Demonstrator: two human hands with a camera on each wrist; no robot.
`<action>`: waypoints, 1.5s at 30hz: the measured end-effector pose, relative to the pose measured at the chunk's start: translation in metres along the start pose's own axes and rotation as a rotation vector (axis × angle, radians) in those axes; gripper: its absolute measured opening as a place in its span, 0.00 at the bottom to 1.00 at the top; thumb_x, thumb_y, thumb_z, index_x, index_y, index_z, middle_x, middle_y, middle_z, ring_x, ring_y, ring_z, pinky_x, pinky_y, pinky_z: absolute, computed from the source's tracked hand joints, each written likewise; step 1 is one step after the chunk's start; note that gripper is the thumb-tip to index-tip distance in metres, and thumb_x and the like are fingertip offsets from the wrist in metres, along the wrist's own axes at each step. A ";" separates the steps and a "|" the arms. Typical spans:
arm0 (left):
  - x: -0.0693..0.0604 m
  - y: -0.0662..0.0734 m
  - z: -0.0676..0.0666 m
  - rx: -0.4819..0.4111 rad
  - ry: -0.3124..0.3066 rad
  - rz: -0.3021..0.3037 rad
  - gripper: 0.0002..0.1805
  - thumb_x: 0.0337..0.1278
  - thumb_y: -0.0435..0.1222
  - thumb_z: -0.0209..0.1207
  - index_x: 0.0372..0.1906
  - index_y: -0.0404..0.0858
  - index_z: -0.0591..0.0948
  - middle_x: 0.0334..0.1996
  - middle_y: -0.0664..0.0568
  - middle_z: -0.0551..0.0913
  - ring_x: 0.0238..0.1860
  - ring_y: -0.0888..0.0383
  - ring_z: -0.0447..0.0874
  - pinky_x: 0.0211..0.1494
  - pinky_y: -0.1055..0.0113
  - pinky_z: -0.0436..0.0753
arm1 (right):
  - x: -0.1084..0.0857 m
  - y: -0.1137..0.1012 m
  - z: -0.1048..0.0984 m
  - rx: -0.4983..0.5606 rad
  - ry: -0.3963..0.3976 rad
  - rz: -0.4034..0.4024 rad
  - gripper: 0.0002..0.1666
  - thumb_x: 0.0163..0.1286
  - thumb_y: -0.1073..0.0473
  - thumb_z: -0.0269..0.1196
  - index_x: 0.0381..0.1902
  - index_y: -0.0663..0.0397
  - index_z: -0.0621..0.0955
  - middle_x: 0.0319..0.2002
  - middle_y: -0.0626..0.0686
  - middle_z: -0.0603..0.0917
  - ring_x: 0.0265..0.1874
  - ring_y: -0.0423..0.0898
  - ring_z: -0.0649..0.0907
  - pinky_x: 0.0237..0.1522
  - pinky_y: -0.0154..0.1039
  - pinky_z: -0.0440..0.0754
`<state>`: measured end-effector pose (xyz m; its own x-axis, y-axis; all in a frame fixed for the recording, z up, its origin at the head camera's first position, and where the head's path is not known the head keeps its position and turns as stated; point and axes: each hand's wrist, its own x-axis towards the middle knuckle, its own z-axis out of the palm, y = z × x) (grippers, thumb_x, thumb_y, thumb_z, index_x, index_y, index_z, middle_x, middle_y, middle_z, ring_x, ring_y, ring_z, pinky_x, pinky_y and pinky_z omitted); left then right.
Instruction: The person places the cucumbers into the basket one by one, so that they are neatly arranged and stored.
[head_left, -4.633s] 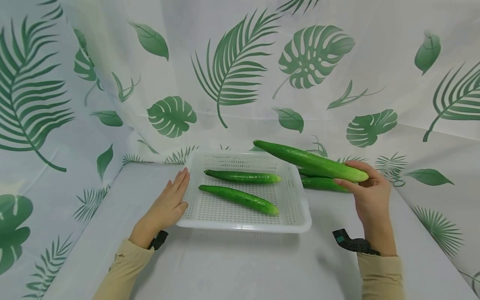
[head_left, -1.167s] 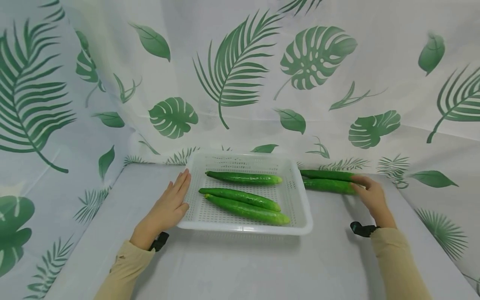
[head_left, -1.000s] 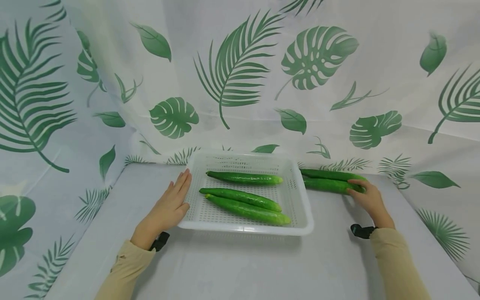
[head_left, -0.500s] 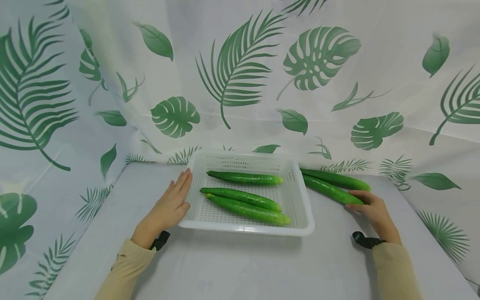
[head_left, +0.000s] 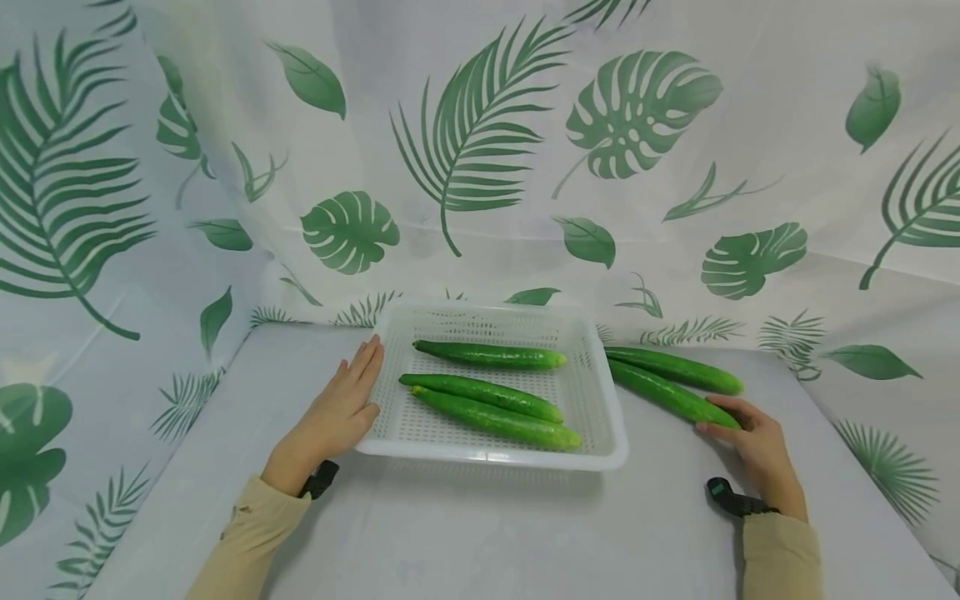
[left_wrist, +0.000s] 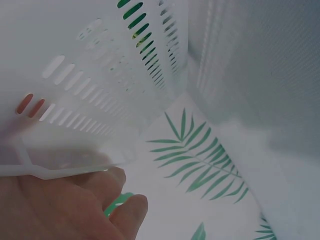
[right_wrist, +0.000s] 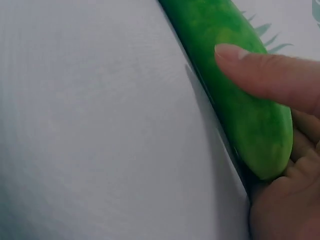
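A white perforated basket (head_left: pixel 487 457) stands mid-table with three cucumbers inside, one at the back (head_left: pixel 491 356) and two side by side nearer the front (head_left: pixel 495 417). The left hand (head_left: pixel 337 408) rests with straight fingers against the basket's left side; the left wrist view shows its fingers (left_wrist: pixel 75 205) at the rim. Right of the basket, two cucumbers lie on the table. The right hand (head_left: pixel 761 446) grips the near one (head_left: pixel 667 392) by its right end, thumb on one side, as the right wrist view shows on the cucumber (right_wrist: pixel 250 120). Behind it lies the other cucumber (head_left: pixel 682 368).
The pale table (head_left: pixel 480 533) meets a leaf-printed white cloth (head_left: pixel 510 267) behind and on both sides. Dark wrist cameras are strapped to the left wrist (head_left: pixel 321 480) and the right wrist (head_left: pixel 731 500).
The right hand has taken hold of the near outside cucumber and drawn its end toward the front, and the one behind has shifted slightly forward. Earlier, a third cucumber came into the basket. Left hand unmoved.
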<state>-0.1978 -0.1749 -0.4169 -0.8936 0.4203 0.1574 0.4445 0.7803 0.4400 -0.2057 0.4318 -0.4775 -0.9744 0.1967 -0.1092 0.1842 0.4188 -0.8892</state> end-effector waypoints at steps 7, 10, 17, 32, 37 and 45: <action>0.001 0.000 0.001 -0.002 0.009 0.007 0.40 0.63 0.29 0.45 0.77 0.26 0.43 0.79 0.39 0.38 0.78 0.41 0.36 0.75 0.39 0.42 | -0.009 -0.007 -0.008 -0.100 0.062 0.028 0.43 0.58 0.43 0.73 0.70 0.45 0.73 0.68 0.51 0.69 0.62 0.46 0.67 0.45 0.22 0.72; 0.001 0.000 0.000 -0.005 0.010 0.007 0.40 0.63 0.28 0.45 0.77 0.26 0.43 0.79 0.39 0.38 0.78 0.40 0.36 0.75 0.39 0.42 | -0.013 -0.009 -0.012 -0.072 0.094 -0.003 0.41 0.60 0.44 0.72 0.69 0.46 0.75 0.69 0.50 0.68 0.60 0.43 0.68 0.42 0.19 0.72; 0.000 -0.001 0.000 -0.006 0.013 0.002 0.40 0.63 0.29 0.45 0.77 0.26 0.42 0.79 0.39 0.37 0.78 0.40 0.36 0.75 0.39 0.42 | -0.020 -0.018 -0.026 0.329 0.106 -0.136 0.31 0.58 0.66 0.73 0.61 0.56 0.81 0.50 0.35 0.79 0.44 0.32 0.76 0.37 0.21 0.80; 0.001 0.001 -0.001 -0.005 0.004 0.000 0.41 0.64 0.29 0.46 0.77 0.25 0.43 0.79 0.39 0.37 0.78 0.40 0.36 0.75 0.38 0.42 | -0.050 -0.080 -0.038 0.559 0.297 -0.306 0.31 0.55 0.80 0.68 0.59 0.63 0.81 0.53 0.47 0.80 0.43 0.39 0.81 0.40 0.22 0.81; 0.001 0.001 -0.001 0.000 0.003 -0.004 0.41 0.63 0.29 0.46 0.77 0.25 0.43 0.79 0.39 0.37 0.78 0.40 0.36 0.75 0.39 0.43 | -0.057 -0.107 -0.030 0.725 0.441 -0.373 0.30 0.51 0.86 0.66 0.56 0.74 0.80 0.54 0.57 0.79 0.48 0.47 0.80 0.42 0.28 0.82; -0.001 0.002 -0.001 -0.006 0.006 -0.005 0.41 0.63 0.28 0.46 0.77 0.25 0.43 0.79 0.38 0.37 0.78 0.40 0.36 0.75 0.39 0.42 | -0.064 -0.139 -0.007 0.938 0.378 -0.613 0.30 0.48 0.94 0.59 0.53 0.89 0.74 0.51 0.70 0.79 0.47 0.56 0.81 0.44 0.37 0.85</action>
<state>-0.1963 -0.1739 -0.4151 -0.8962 0.4137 0.1603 0.4396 0.7797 0.4459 -0.1676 0.3670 -0.3436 -0.7378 0.5052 0.4478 -0.6213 -0.2487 -0.7430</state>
